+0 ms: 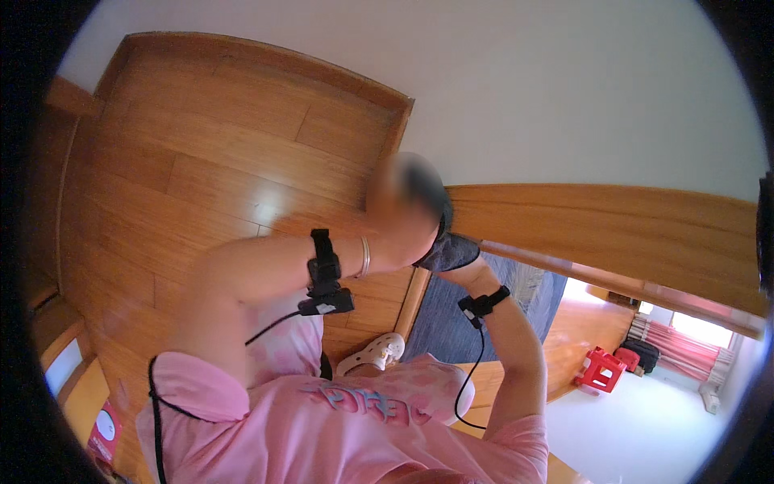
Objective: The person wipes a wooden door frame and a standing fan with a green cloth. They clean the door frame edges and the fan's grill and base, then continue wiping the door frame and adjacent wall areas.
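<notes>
My left hand (pixel 406 241) reaches forward, a bangle at its wrist. Its front part lies in a blurred patch with a dark edge, so the fingers are unreadable. Close against it is my right hand (pixel 450 254), wrapped in dark grey fabric that looks like a glove. Both hands are beside the near end of the wooden door frame (pixel 580 233). Whether either holds something is hidden. A strapped black device (pixel 326 284) sits on my left forearm, and another strapped device (pixel 481 305) on my right wrist, each with a cable.
Wooden floorboards (pixel 199 175) meet a white wall (pixel 574 91) along a wooden baseboard (pixel 260 51). Through the doorway lie a blue-grey mat (pixel 453 314), a red plastic stool (pixel 603 370), dark bags (pixel 642 354) and pink curtains (pixel 674 345). My foot wears a light clog (pixel 378 354).
</notes>
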`<control>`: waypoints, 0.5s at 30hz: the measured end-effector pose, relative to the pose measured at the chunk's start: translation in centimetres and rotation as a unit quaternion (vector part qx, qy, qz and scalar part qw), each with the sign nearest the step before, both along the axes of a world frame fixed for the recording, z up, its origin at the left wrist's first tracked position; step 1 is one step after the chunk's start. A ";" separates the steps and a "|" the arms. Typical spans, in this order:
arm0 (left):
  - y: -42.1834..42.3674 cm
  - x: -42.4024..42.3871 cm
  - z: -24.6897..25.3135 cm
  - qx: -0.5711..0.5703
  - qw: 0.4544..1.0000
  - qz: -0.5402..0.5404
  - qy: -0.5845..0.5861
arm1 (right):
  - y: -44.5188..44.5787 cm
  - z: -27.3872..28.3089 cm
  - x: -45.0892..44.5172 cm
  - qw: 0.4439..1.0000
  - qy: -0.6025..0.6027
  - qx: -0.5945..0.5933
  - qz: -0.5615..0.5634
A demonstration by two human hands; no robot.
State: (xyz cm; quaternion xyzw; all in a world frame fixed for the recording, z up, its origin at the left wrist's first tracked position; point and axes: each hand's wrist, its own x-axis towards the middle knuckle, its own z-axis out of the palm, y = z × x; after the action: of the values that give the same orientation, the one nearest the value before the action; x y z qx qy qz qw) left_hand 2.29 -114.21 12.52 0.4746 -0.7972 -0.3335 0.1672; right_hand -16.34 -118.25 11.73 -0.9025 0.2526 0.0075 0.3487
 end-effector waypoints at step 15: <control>-1.9 0.0 -17.7 0.020 0.969 0.030 0.243 | -0.5 -17.4 -2.7 0.975 -0.017 -0.196 0.104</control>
State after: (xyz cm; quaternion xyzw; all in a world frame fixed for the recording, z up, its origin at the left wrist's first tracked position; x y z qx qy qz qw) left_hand 2.28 -116.07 -5.22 0.4067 -0.7111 -0.4496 0.3561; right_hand -19.05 -118.77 -5.67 -0.9746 0.1482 -0.0215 0.1665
